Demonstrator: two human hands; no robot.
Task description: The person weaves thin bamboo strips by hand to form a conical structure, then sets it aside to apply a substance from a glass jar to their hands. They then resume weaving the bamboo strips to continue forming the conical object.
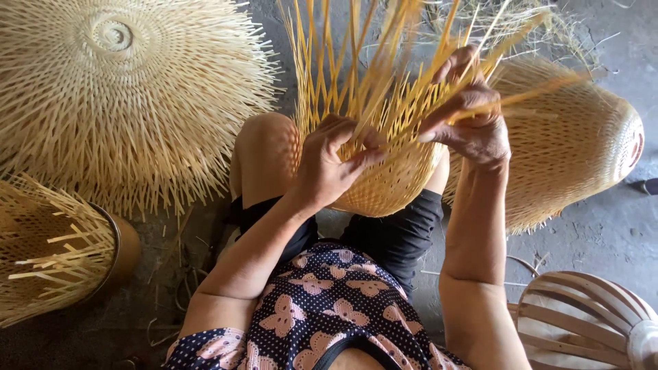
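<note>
- The half-made basket (384, 181) was round and yellow, woven tight from thin strips.
- It rested between the person's knees, above the black shorts.
- Its woven bottom bulged toward the person's lap.
- Long loose strips (356, 62) stuck up out of its edge and spread like a fan.
- Some strips looked blurry.
- Some strips were bent sideways to the right.

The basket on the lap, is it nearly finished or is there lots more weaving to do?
About partway, I think. Done: the basket on the lap has a tightly woven rounded bottom. In hand: the left hand grips its woven edge while the right hand bends the loose strips. Left: those long strips stick up unwoven, so the upper wall and rim are missing. A fuller woven basket lies beside it.
</note>
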